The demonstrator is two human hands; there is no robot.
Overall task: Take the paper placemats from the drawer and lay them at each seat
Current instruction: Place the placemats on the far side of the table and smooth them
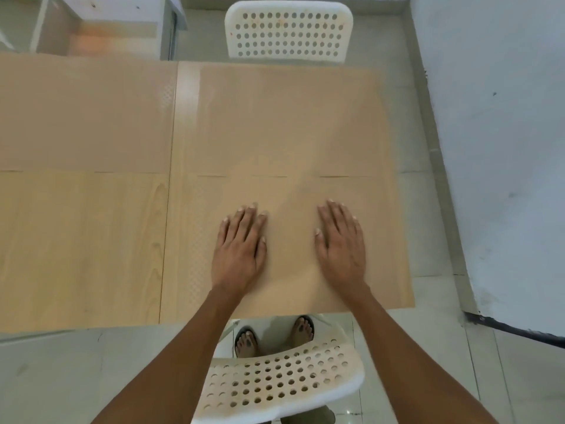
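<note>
A brown paper placemat [290, 270] lies on the near right part of the light wooden table [82, 249], in front of the near chair. My left hand [240, 249] and my right hand [341, 243] both rest flat on it, fingers straight, palms down, a hand's width apart. A second placemat [290, 117] lies beyond it at the far right seat, their edges meeting mid-table. A third placemat [82, 111] covers the far left part of the table.
A white perforated chair [289, 32] stands at the far side, and another [281, 384] is below my arms at the near edge, with my feet under it. A white wall [504, 148] runs close along the right. A pale cabinet [107, 26] stands at the back left.
</note>
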